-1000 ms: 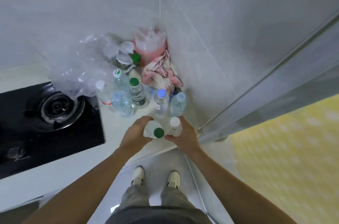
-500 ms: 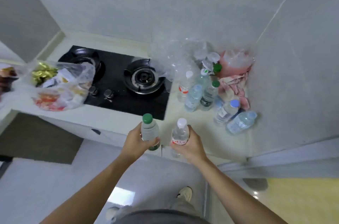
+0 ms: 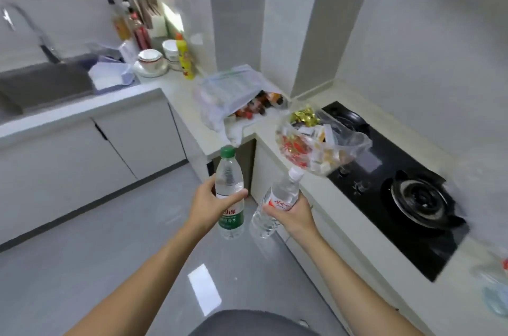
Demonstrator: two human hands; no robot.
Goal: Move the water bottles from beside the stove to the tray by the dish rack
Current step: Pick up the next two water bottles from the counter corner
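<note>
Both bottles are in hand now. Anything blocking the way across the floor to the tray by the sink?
Nothing visible does. The left hand grips the green-capped bottle, the right hand the white-capped bottle. The floor toward the tray looks open.

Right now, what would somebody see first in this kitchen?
Two water bottles held up over the floor: the green-capped bottle in the left hand, the white-capped bottle, tilted, in the right hand. Next, the black stove on the right counter, with a clear bag of colourful packets at its near-left edge.
</note>
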